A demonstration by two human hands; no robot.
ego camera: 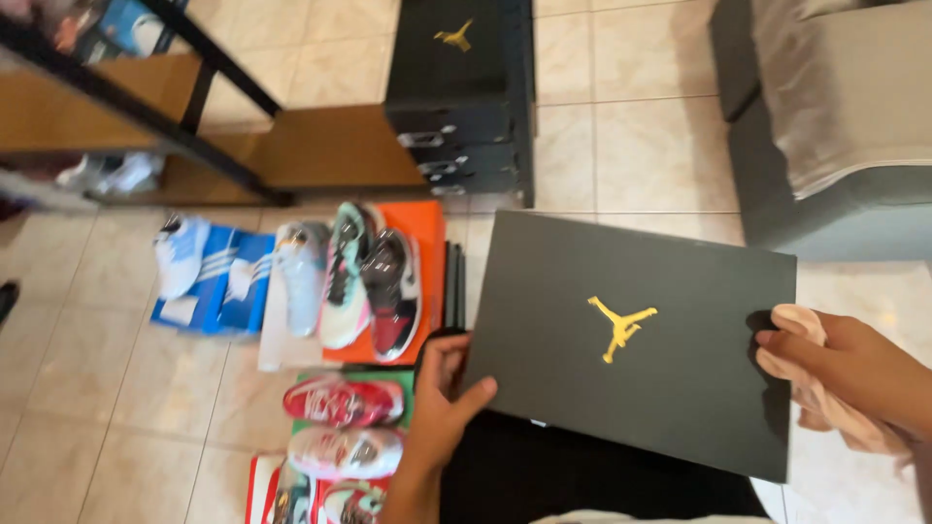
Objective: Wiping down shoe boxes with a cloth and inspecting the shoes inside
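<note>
Black shoebox lid (pixel 631 335) with a gold figure printed on it is held between both hands, tilted and raised above the tiled floor (pixel 116 427). The left hand (pixel 442 398) is clamped on the lid's lower-left corner, thumb on top and fingers underneath; the right hand (pixel 835 374) pinches the right edge, and a pale pink cloth (pixel 835 412) is bunched in that same hand. The lid's long axis runs from one hand to the other, left to right, its far edge slanting down toward the right — so each hand holds one short end and neither is clearly nearer. Under it lies something dark, too hidden to name. Outward to the left, pairs of sneakers rest on open boxes: an orange box (pixel 427 243), a blue box (pixel 228 281), and red-and-white shoes (pixel 345 400) nearer the person. Farther off stand a stack of black boxes (pixel 466 97), a wooden shelf (pixel 320 150) and a grey sofa (pixel 835 116).
</note>
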